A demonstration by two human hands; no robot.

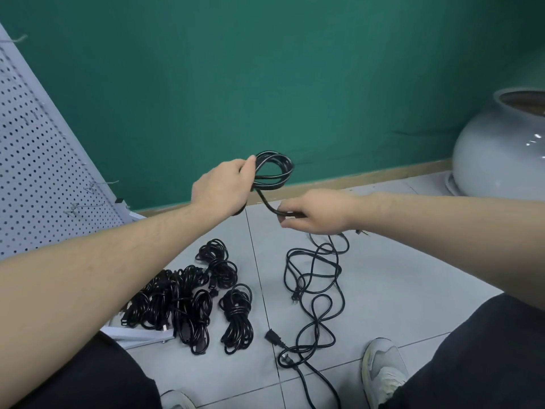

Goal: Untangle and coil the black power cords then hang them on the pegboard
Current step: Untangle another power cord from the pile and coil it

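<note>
While the person sits low over the pale grey tiled floor [383, 276], the scene reads from left to right as follows.

Pegboard: a white perforated metal pegboard [38, 172] leans far to the left of both grips, with thin wire hooks [88, 199] sticking out of it.

Finished cords: a heap of coiled black power cords [188, 299] lies on the floor below the left hand's grip, beside the left forearm.

Left hand: the left hand [221, 190] is raised with its fingers curled round a small coil of black power cord [272, 171], whose loops stick out to the right of the fist.

Link: one strand of that cord runs down and right from the coil into the other grip.

Right hand: the right hand [315, 212] pinches this strand between thumb and fingers, just below and right of the coil.

Loose cord: below the right hand's grip, the slack black cord [315, 290] sprawls in open loops on the tiles, with a black plug end [272, 338] lying near the person's white sneaker [383, 370].

Vessel: a large glossy pale-grey ceramic pot [498, 149] stands far right of both grips, against the green wall [265, 69].
</note>
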